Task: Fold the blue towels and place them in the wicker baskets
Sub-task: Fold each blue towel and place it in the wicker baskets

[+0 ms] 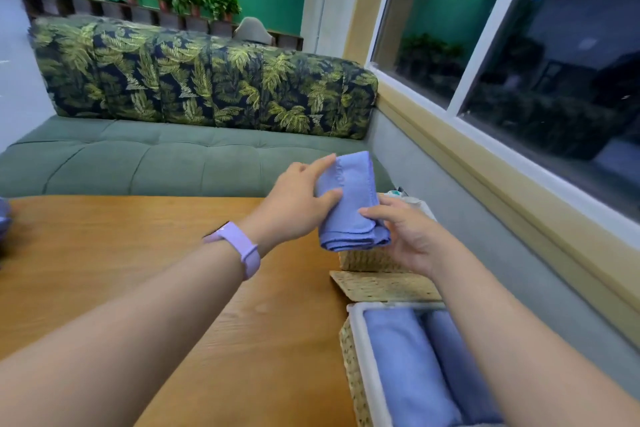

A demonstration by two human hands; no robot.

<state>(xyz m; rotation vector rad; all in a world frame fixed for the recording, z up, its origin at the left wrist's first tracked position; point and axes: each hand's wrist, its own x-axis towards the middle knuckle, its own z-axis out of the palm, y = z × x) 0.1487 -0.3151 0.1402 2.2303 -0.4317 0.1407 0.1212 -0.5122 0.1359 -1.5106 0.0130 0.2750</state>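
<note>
The left hand's [294, 208] fingers [320, 165] and thumb pinched the upper left side of a folded blue towel [349, 204]; the right hand's [405, 232] fingers [372, 213] curled round its lower right edge. The towel hung mid-frame, held above a wicker basket [367, 260] whose lid [381, 286] lay just in front. At lower right, a second basket [356, 367] held two rolled towels [408, 367] side by side. Both baskets stood on the wooden worktop [138, 253]. A lilac band [239, 246] circled the left wrist.

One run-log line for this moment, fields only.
folded blue towel held by left hand and right hand | over far wicker basket | near wicker basket: two towels
</note>
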